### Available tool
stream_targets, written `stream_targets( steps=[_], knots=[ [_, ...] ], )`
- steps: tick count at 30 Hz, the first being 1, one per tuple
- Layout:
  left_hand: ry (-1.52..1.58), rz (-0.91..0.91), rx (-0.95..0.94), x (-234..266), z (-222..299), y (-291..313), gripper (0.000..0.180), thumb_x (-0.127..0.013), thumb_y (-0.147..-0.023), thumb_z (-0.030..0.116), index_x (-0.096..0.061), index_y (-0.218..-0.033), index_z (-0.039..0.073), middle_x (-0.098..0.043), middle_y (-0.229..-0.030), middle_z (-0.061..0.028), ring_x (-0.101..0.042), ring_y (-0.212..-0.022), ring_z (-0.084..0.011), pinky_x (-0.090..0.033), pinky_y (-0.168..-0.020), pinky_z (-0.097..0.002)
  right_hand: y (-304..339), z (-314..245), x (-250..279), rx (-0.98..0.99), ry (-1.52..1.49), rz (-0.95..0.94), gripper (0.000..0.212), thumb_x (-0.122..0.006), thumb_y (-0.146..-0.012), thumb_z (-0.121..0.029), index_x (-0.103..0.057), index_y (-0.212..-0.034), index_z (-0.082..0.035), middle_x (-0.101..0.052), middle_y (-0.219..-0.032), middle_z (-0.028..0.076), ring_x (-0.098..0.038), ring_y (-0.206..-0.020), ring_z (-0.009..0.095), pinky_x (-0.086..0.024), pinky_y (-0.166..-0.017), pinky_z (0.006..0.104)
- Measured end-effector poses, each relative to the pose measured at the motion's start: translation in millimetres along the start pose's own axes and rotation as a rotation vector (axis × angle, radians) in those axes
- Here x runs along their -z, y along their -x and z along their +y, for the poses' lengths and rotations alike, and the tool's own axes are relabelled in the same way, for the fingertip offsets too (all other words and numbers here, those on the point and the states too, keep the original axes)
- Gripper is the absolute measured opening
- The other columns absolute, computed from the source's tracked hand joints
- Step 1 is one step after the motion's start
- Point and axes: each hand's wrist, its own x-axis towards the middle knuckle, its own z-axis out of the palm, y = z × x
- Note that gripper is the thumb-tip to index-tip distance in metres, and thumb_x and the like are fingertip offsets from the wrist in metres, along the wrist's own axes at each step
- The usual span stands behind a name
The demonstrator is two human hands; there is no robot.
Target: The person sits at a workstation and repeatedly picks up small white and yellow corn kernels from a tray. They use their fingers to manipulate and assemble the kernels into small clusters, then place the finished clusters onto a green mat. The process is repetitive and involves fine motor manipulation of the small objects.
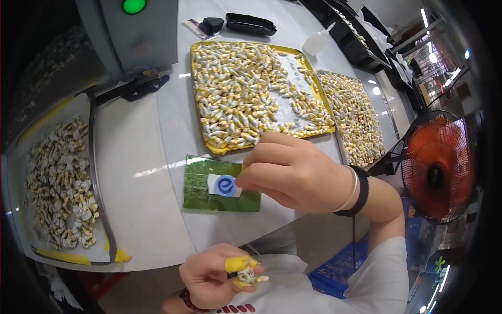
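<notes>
My left hand (212, 276) is closed near the lower edge, with yellow covers on its fingertips. Between thumb and fingers it grips a small white-and-yellow piece (246, 276); a pale tip sticks out to the right. My right hand (295, 172) is in a pinch over a green glass plate (201, 203). Its fingertips are at the right edge of a round blue disc (225, 186), which lies on a white patch on the plate. Whatever the pinch holds is hidden by the fingers.
A yellow-rimmed tray (212, 148) of small white-and-yellow pieces lies beyond the plate. Another filled tray (351, 118) is to its right, and a dark-edged tray (97, 201) of pale pieces at left. A grey machine (141, 42), white squeeze bottle (316, 42) and orange fan (436, 167) stand around.
</notes>
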Motion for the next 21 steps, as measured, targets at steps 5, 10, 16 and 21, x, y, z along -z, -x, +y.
stream_targets(
  steps=[5,10,16,21],
  knots=[
    [-0.129,0.109,-0.151,0,10,4,0.027,-0.070,-0.080,0.015,-0.056,-0.095,-0.002,-0.061,-0.081,-0.0182,-0.059,-0.069,-0.0187,-0.049,-0.058,-0.0248,-12,-1,-9,0.071,0.050,-0.076,0.022,-0.067,-0.063,0.000,-0.062,-0.084,-0.004,-0.055,-0.080,0.005,-0.052,-0.072,0.021,-0.046,-0.063,0.0296],
    [-0.138,0.142,-0.193,1,14,4,0.025,-0.069,-0.080,0.014,-0.056,-0.093,-0.002,-0.061,-0.078,-0.0167,-0.058,-0.065,-0.0184,-0.048,-0.056,-0.0243,-14,-9,-17,0.114,0.131,-0.035,0.022,-0.065,-0.065,-0.004,-0.061,-0.087,-0.003,-0.054,-0.081,0.005,-0.051,-0.072,0.020,-0.046,-0.064,0.0293],
    [-0.187,0.163,-0.218,4,13,6,0.026,-0.069,-0.081,0.015,-0.055,-0.095,-0.002,-0.061,-0.078,-0.0169,-0.058,-0.065,-0.0185,-0.048,-0.056,-0.0246,-11,-16,-14,0.062,0.231,-0.048,0.023,-0.063,-0.064,-0.003,-0.060,-0.087,-0.002,-0.053,-0.080,0.006,-0.050,-0.071,0.021,-0.046,-0.064,0.0290],
    [-0.227,0.191,-0.152,10,5,13,0.023,-0.072,-0.073,-0.001,-0.058,-0.091,-0.005,-0.065,-0.078,-0.0189,-0.063,-0.068,-0.0215,-0.052,-0.062,-0.0293,-4,-17,-20,-0.026,0.083,-0.048,0.026,-0.063,-0.059,0.001,-0.061,-0.085,-0.001,-0.055,-0.080,0.007,-0.052,-0.072,0.021,-0.046,-0.064,0.0298]
  ],
)
